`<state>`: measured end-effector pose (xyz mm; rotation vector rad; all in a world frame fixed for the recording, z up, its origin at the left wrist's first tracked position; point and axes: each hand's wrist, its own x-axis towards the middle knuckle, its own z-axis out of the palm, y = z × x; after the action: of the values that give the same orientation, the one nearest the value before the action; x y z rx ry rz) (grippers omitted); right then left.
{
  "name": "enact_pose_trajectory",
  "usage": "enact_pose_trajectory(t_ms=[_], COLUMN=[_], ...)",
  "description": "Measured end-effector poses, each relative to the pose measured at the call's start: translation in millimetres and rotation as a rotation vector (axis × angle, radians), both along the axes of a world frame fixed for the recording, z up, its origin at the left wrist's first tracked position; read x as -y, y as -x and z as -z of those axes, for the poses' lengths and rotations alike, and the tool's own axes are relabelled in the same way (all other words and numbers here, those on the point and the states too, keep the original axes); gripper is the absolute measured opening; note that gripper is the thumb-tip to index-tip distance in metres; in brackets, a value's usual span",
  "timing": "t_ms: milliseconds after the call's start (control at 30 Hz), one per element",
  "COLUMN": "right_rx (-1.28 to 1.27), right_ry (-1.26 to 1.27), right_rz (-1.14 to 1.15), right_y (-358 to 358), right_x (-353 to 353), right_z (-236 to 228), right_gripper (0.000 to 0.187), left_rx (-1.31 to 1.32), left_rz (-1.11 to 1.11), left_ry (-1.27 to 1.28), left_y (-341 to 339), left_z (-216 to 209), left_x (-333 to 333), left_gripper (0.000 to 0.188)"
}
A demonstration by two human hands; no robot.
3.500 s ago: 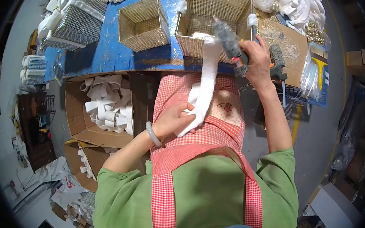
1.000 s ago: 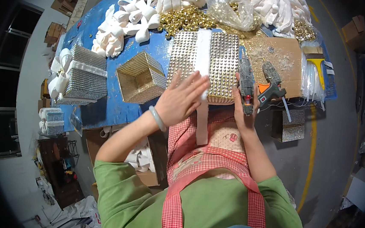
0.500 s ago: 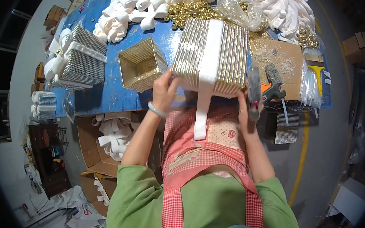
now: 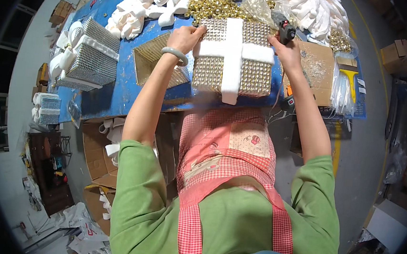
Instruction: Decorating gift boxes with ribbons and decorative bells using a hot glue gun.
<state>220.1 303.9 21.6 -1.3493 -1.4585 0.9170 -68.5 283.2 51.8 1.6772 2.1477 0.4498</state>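
Observation:
A gold, studded gift box (image 4: 208, 72) stands on the near part of the blue table in front of me. White velvety ribbon (image 4: 232, 69) crosses the face toward me, and a short end hangs at the lower edge. My left hand (image 4: 186, 38) grips the box's upper left edge, fingers bent. At the opposite upper edge, my right hand (image 4: 286, 53) touches the box with its fingertips while holding a dark glue gun (image 4: 284, 28) with a small red light. An open gold box (image 4: 146, 60) lies partly behind my left forearm.
On the blue table (image 4: 115, 91), a silver ribboned box (image 4: 96, 59) stands at left. White bows (image 4: 168, 2), gold bells (image 4: 217, 8) and a plastic bag (image 4: 260, 7) lie at the back. Cardboard (image 4: 319, 81), glue sticks (image 4: 341, 92) and a yellow scraper (image 4: 348, 81) sit at right.
The box has been turned, so a studded face with crossed ribbon shows instead of the ridged side with a long hanging tail. Both hands have moved farther away, the glue gun rising with my right.

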Motion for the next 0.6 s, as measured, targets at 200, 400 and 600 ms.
enact_pose_trajectory(t_ms=[200,400,600], right_rx=[-0.210,-0.285,-0.280], right_ry=[0.078,0.184,0.203], right_rz=[-0.046,-0.031,0.005], right_y=[-25.6,-43.3,-40.7], right_x=[32.4,92.5,121.2], right_z=[17.8,7.4,7.4], right_gripper=[0.038,0.028,0.025], left_rx=[0.359,0.716,0.962], left_rz=[-0.131,-0.166,-0.266], left_ry=[-0.814,-0.440,-0.171], left_y=[-1.3,-73.5,-107.0], left_z=[42.8,92.2,121.8], left_x=[76.3,167.0,150.6], left_gripper=[0.018,0.018,0.028])
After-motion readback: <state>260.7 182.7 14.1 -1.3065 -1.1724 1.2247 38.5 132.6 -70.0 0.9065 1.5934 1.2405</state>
